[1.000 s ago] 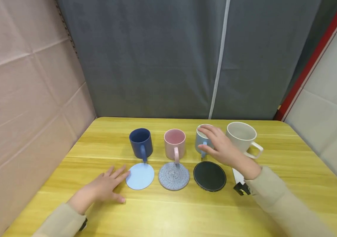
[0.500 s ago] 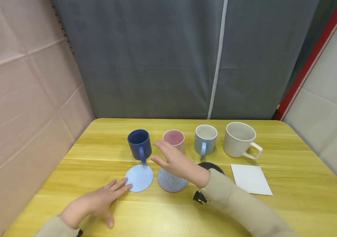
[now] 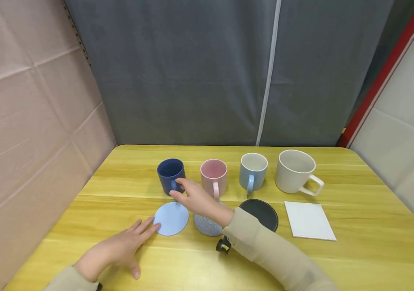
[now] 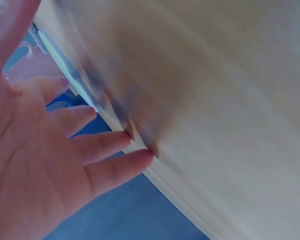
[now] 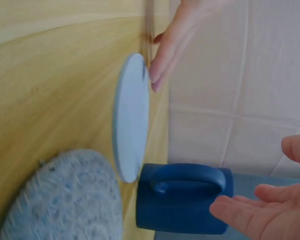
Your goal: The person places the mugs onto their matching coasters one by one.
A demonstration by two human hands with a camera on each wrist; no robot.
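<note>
Currently, every mug stands off its coaster, both hands empty

With twelve o'clock at the counter's far edge, the navy mug sits just past the sky-blue round coaster's twelve. The pink mug, light-blue mug and off-white mug continue that row toward three, all upright. The speckled grey coaster, black round coaster and white square coaster run along the nearer row. The arrangement looks tidy and the handling seems at an early stage: no mug is gripped, lifted or set on a coaster.

The right hand is at the navy mug's four o'clock, fingers spread and thumb apart, near its handle; contact cannot be told. The left hand lies at the sky-blue coaster's eight, fingers fanned wide, tips at its edge, perhaps touching.

The right sleeve and hand partly cover the speckled and black coasters. The navy and pink handles point toward six, the off-white one toward four. A dark grey curtain hangs beyond twelve.
</note>
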